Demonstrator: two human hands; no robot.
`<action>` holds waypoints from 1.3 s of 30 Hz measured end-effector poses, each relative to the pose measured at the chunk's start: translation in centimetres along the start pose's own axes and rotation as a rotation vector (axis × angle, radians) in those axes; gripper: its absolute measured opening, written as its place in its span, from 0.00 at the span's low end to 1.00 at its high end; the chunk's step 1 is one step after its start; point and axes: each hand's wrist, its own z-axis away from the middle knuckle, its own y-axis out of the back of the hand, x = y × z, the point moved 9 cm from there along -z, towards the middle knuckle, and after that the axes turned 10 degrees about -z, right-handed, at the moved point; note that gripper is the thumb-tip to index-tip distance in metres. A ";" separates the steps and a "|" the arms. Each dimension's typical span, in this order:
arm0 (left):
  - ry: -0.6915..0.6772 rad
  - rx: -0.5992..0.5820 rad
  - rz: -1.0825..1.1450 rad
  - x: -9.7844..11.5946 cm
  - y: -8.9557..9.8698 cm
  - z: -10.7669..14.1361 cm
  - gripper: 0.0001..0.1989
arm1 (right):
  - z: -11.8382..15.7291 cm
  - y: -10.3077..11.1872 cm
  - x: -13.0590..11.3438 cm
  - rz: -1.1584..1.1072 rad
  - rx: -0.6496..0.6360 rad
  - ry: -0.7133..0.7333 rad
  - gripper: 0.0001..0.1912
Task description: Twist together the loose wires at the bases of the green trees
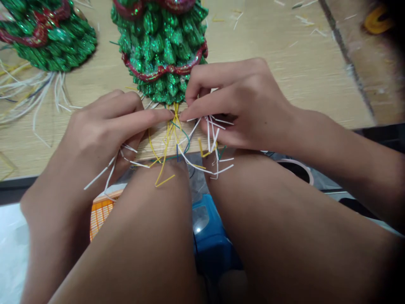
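Note:
A glittery green Christmas tree figurine (161, 46) with red garlands lies on the table, its base toward me. Yellow wires (171, 131) come out from under the base, along with some white, green and blue ones. My left hand (107, 122) is closed, its index fingertip pressed on the yellow wires from the left; white wires stick out below its fingers. My right hand (237, 105) is closed too, thumb and index finger at the same wires from the right. White wires (213, 131) hang out below that hand. The fingertips nearly meet at the wire bundle.
A second tree figurine (60, 38) lies at the upper left, with loose white wires (38, 97) by its base. Wire scraps (303, 20) are scattered on the wooden table (284, 80). Below the edge are an orange basket (100, 213) and a blue object (209, 232).

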 end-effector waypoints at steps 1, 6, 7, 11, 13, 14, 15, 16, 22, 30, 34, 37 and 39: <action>-0.003 0.004 -0.005 -0.1 0.0 0.0 0.18 | 0.1 0.0 0.0 -0.001 0.004 0.007 0.13; 0.057 -0.019 0.019 -0.6 -0.2 0.0 0.15 | 0.4 0.0 -0.2 0.011 0.010 0.019 0.13; 0.062 -0.007 0.023 -0.7 -0.1 0.1 0.15 | 0.4 -0.1 -0.2 0.015 0.006 0.016 0.13; 0.013 0.057 0.039 -0.5 0.2 0.2 0.15 | 0.4 -0.3 -0.1 0.032 -0.024 0.011 0.12; -0.021 0.081 0.047 -0.3 0.3 0.3 0.15 | 0.4 -0.5 -0.1 0.031 -0.036 0.009 0.11; -0.015 0.082 0.052 -0.4 0.2 0.3 0.15 | 0.4 -0.5 0.0 0.025 -0.036 0.007 0.11; 0.002 0.077 0.060 -0.5 0.2 0.4 0.15 | 0.3 -0.5 0.1 0.014 -0.034 0.002 0.11; 0.016 0.069 0.074 -0.7 0.1 0.4 0.14 | 0.3 -0.5 0.1 0.003 -0.031 -0.005 0.10; -0.005 0.083 0.146 -0.5 0.1 0.3 0.14 | 0.1 -0.5 0.0 -0.106 -0.043 -0.031 0.13; 0.229 0.317 0.158 -1.1 2.9 1.4 0.11 | 0.9 1.3 0.5 -0.409 0.141 0.007 0.12; 0.339 0.357 0.050 -0.2 3.1 3.3 0.07 | 0.9 1.6 0.3 -0.549 0.110 0.009 0.17; 0.454 0.497 -0.099 1.0 3.8 5.5 0.09 | 0.6 2.3 -0.3 -0.474 0.100 -0.013 0.17; 0.500 0.577 -0.096 1.7 3.8 6.7 0.09 | -0.3 2.7 -1.4 -0.399 0.085 0.015 0.15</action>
